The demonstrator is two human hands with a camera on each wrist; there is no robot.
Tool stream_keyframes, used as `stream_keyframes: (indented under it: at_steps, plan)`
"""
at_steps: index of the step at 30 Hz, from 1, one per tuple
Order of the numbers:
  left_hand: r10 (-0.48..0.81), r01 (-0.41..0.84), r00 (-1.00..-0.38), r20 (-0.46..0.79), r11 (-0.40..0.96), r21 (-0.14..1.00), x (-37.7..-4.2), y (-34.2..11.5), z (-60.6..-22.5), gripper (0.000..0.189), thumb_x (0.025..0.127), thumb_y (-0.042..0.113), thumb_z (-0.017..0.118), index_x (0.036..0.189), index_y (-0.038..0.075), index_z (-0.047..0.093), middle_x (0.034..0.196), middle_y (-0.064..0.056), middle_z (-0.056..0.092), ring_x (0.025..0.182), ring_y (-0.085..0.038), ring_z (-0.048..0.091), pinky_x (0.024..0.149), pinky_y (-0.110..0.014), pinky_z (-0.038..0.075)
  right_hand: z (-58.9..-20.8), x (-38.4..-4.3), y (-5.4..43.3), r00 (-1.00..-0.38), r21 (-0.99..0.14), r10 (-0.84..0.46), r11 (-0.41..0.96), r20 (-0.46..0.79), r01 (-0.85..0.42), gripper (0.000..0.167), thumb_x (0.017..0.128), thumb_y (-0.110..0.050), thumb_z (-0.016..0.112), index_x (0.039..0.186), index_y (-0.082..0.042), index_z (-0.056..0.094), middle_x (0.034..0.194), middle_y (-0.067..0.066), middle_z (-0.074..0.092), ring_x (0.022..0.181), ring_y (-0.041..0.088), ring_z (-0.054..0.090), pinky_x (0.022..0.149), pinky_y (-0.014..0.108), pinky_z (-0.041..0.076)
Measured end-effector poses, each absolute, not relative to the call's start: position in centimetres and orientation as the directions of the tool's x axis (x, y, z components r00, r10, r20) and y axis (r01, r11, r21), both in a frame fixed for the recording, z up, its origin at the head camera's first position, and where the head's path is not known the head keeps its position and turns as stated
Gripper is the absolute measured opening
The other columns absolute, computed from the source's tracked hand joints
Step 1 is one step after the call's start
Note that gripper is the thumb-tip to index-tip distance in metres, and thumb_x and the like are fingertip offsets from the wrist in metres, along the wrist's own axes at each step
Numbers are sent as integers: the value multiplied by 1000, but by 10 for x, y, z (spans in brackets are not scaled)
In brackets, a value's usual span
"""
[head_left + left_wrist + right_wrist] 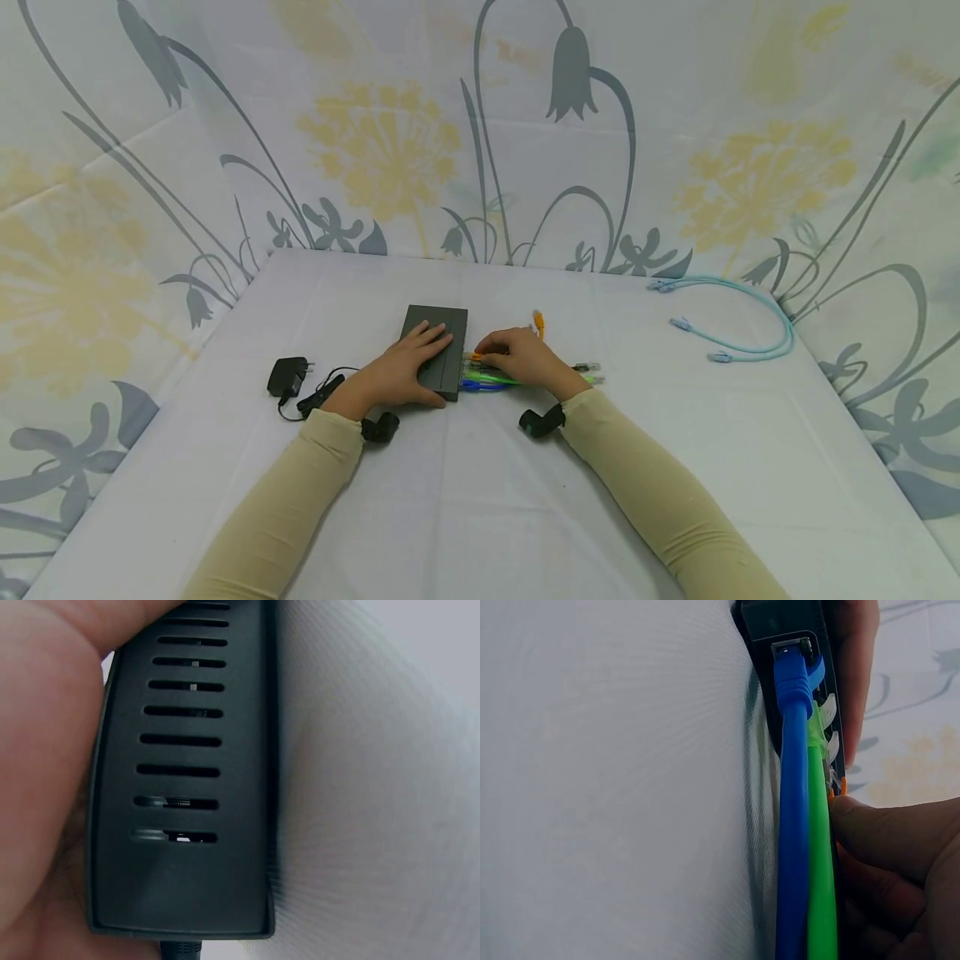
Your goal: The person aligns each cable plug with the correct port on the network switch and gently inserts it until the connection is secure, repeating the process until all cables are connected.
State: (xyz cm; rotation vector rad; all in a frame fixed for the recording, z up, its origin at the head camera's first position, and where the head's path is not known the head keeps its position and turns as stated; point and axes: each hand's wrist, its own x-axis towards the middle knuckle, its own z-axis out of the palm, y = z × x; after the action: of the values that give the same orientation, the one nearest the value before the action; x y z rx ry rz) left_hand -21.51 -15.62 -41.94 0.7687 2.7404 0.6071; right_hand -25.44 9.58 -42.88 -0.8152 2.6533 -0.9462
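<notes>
A black network switch (429, 321) lies on the white cloth, its slotted side (184, 885) showing in the left wrist view. My left hand (393, 373) rests on top of it, fingers spread over the lid and thumb along the near edge. At its right side my right hand (525, 357) pinches an orange network cable (476, 357) by its plug end, right at the ports. A blue cable (793, 787) is plugged into the nearest port, with a green cable (821, 847) beside it. The orange cable's other end (538, 321) sticks out beyond the right hand.
Left of the switch lies a black power adapter (287, 377) with its cord. A looped light-blue cable (783, 337) lies at the back right. More clear cable plugs (592, 367) lie right of my right wrist. Patterned cloth (390, 150) hangs behind the table.
</notes>
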Motion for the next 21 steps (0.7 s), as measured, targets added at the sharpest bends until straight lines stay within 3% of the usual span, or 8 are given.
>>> stream_keyframes:
  at_steps: [21]
  plan:
    - [541,443,-835,-99,768,462,-216,-157,-419,105,74,49,81,156,20,22,165,-1,10,152,-30,-2,118,-58,17,-428,-255,96,-817,-637,-576,632,-4,-442,20,97,-21,59,112,-15,71,111,1,73,104,18,66,93,39,52]
